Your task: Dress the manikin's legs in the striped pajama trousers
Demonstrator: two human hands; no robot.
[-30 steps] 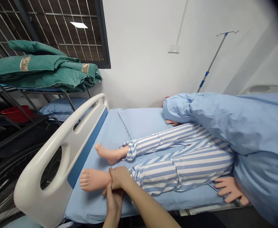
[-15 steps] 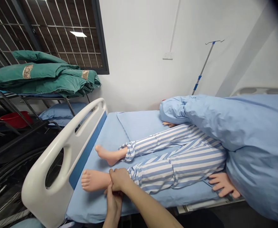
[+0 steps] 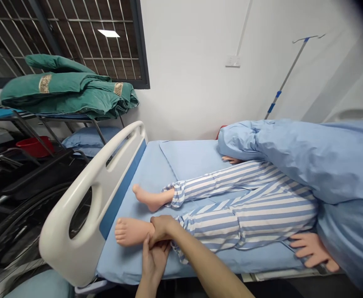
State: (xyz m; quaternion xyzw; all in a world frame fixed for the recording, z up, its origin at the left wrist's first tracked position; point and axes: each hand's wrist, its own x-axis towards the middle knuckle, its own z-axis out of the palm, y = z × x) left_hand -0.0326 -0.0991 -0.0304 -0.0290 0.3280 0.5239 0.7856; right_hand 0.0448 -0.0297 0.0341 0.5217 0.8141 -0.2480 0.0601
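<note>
The right hand (image 3: 164,229) is curled around the dummy's near foot (image 3: 132,231), where it meets the leg. The left hand (image 3: 154,261) lies cupped, palm up, just below, thumb by the heel; whether it grips cannot be told. From the hands, the near foot points toward 9 o'clock, the far foot (image 3: 148,198) is at 11 and the white bed end (image 3: 98,203) at 10. Striped trousers (image 3: 262,219) stretch toward 3, a blue quilt (image 3: 333,161) bunches at 2, and a green bundle (image 3: 75,95) sits at 11, well apart
</note>
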